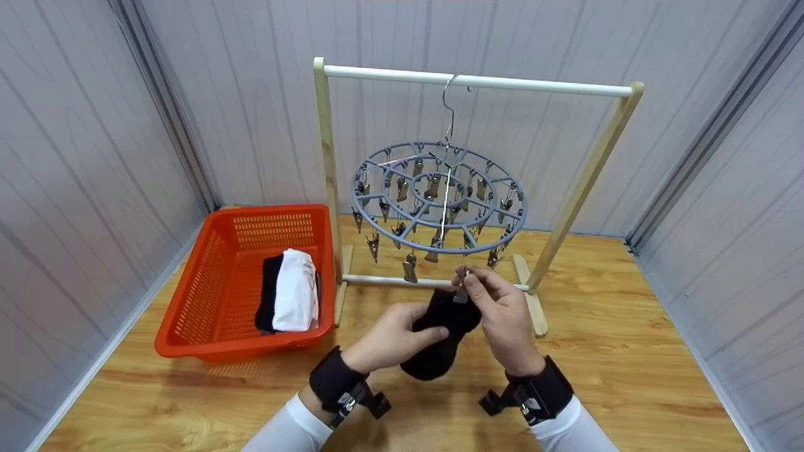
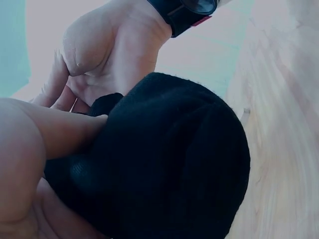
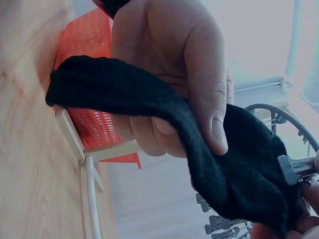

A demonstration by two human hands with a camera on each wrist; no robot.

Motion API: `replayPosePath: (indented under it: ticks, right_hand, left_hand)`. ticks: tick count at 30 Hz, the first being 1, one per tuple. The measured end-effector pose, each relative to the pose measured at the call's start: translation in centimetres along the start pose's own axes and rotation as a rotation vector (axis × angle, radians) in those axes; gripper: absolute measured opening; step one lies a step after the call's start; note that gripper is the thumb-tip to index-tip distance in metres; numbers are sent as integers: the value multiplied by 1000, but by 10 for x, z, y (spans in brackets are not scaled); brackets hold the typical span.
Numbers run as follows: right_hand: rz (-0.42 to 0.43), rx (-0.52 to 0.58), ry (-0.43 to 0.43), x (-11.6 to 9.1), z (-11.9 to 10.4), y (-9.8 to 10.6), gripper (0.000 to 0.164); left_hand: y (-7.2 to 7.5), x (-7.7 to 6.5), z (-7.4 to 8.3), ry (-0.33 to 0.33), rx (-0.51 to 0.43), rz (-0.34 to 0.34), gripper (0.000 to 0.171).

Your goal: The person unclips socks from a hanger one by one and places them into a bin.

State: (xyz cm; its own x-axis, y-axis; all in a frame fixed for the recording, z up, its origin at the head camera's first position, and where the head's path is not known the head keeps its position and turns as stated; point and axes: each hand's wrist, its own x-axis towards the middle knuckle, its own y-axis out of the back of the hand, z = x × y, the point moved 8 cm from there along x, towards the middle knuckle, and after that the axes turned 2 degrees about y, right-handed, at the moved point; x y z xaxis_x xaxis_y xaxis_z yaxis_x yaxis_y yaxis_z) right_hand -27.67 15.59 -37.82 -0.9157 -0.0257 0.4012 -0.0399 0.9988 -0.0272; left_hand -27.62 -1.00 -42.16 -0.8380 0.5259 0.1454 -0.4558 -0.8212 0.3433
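A black sock [image 1: 432,363] is pinched between the thumb and fingers of my left hand [image 1: 391,339], below the front rim of the round clip hanger [image 1: 438,250]. My right hand [image 1: 507,319] pinches a metal clip [image 1: 461,294] at the sock's upper edge. In the right wrist view the flat jaws of this clip [image 3: 290,169] lie over the edge of the cuff. The rest of the sock [image 3: 114,87] bends away past the left thumb. Seen from the left wrist, the sock [image 2: 174,159] covers much of the view and hides part of the right fingers.
The hanger hooks onto the white top bar [image 1: 540,84] of a wooden-sided rack [image 1: 584,179], with several other metal clips hanging from it. At the left, an orange basket [image 1: 188,263] holds folded white cloth [image 1: 295,292] and black cloth [image 1: 269,292]. Pale panels stand around.
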Motion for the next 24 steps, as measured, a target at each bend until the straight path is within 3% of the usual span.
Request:
replayPosePath:
  ticks: [14, 24]
  right_hand:
    - [19, -5, 65, 1, -5, 5, 24]
    - [7, 30, 105, 2, -8, 5, 23]
  left_hand:
    - [1, -2, 2, 1, -5, -36, 20]
    - [6, -3, 3, 8, 49, -56, 16]
